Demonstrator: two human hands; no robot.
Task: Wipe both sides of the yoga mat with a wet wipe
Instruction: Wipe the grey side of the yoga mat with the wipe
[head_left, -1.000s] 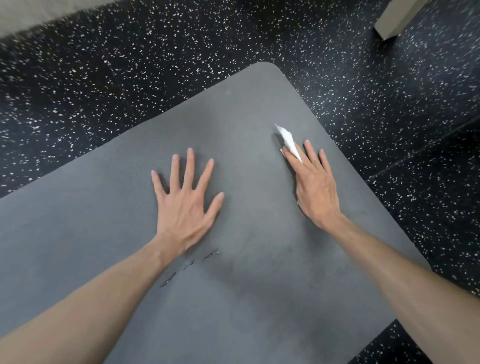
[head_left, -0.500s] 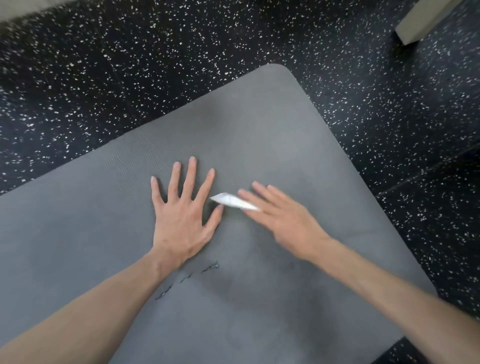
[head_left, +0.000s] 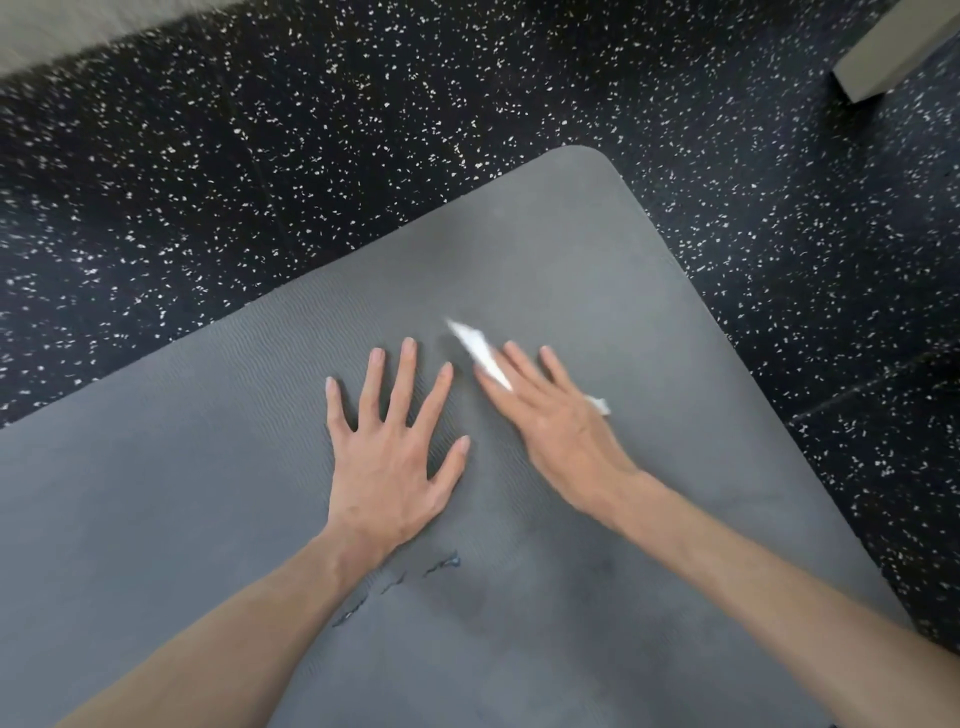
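A grey yoga mat (head_left: 545, 249) lies flat on the floor and fills most of the view. My left hand (head_left: 395, 447) rests on it palm down, fingers spread and straight. Just to its right, my right hand (head_left: 550, 421) lies flat with straight fingers and presses a white wet wipe (head_left: 478, 351) against the mat. One end of the wipe pokes out past the fingertips, and a small corner shows at the hand's right side. The right hand is motion-blurred.
The mat has small dark tears (head_left: 400, 582) beside my left wrist and a darker patch nearby. Black speckled rubber floor (head_left: 363, 156) surrounds the mat. A pale block (head_left: 893, 47) stands at the top right, and a light strip runs along the top left.
My right hand swept the wipe from the mat's right side leftward to my left thumb, then back up and to the right. The left hand stayed planted.
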